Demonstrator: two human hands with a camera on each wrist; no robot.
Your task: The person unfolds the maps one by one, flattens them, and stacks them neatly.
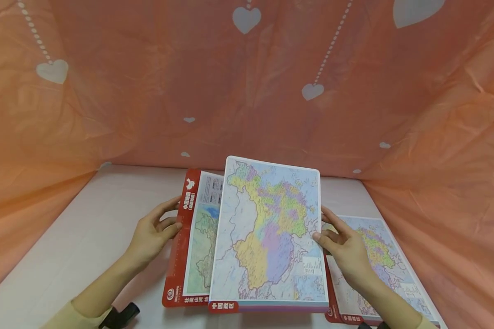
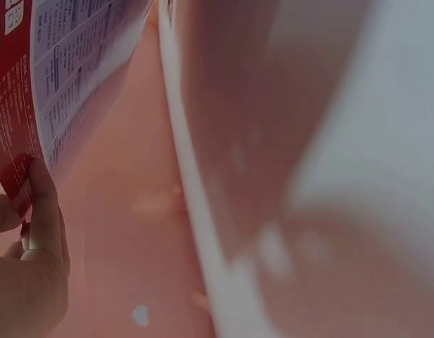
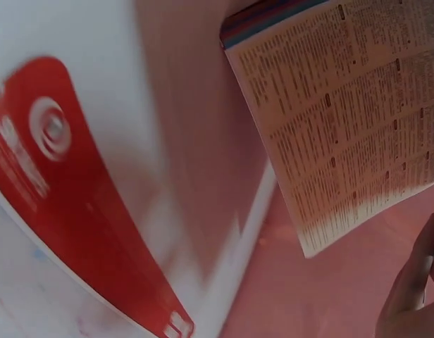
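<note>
The political map sheet (image 1: 269, 233) is pinched at its right edge by the right hand (image 1: 343, 249); the relief map sheet (image 1: 191, 242) beneath is pinched at its left edge by the left hand (image 1: 152, 233). Bare white table (image 1: 86, 228) lies leftward.

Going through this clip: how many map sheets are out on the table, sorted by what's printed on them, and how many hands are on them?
Political map sheets, pastel regions: 2, one held up in the middle, one flat at the right
Terrain map sheet with red border: 1
Hands: 2, left hand, right hand
Total: 3 sheets, 2 hands

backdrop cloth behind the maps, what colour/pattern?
Orange-pink backdrop cloth with white hearts on dotted strings; the head view shows it best.
</note>
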